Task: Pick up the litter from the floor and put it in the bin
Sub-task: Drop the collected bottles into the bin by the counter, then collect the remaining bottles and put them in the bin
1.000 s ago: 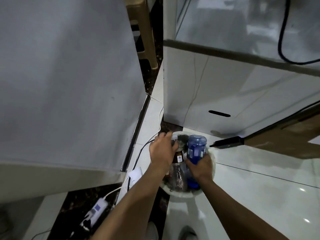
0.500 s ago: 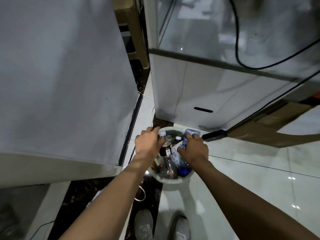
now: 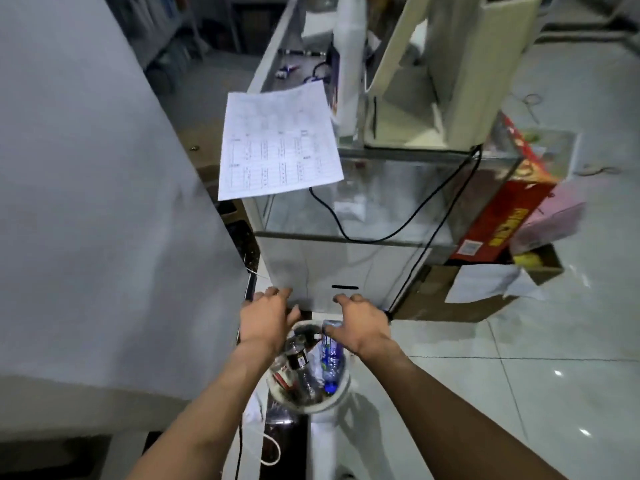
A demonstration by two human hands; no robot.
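**Hovering over a full bin: two hands, both released**

Starting at the left, one large grey slab [image 3: 86, 202] fills that side of the view. Beside it one printed sheet of paper [image 3: 278, 142] hangs over the edge of one glass counter [image 3: 363, 199], across which two black cables [image 3: 433, 216] run.

Lower down, two bare forearms reach forward. The left hand [image 3: 266, 318] hangs above the left rim of the one white bin [image 3: 341, 393], fingers spread and relaxed, grasping nothing. The right hand [image 3: 360, 322] hangs above the far right rim, fingers loosely bent, also released; whether its fingertips touch the bottle below cannot be told.

The litter lies inside the bin: one dark glass bottle [image 3: 298, 355] with a label, one clear plastic bottle [image 3: 308, 381], one blue plastic bottle [image 3: 330, 355] leaning at the right side, and some crumpled white scrap between them. A further count is unclear.

At the right, one red carton [image 3: 505, 202] leans on one brown cardboard box [image 3: 485, 296] on the pale tiled floor [image 3: 519, 393].
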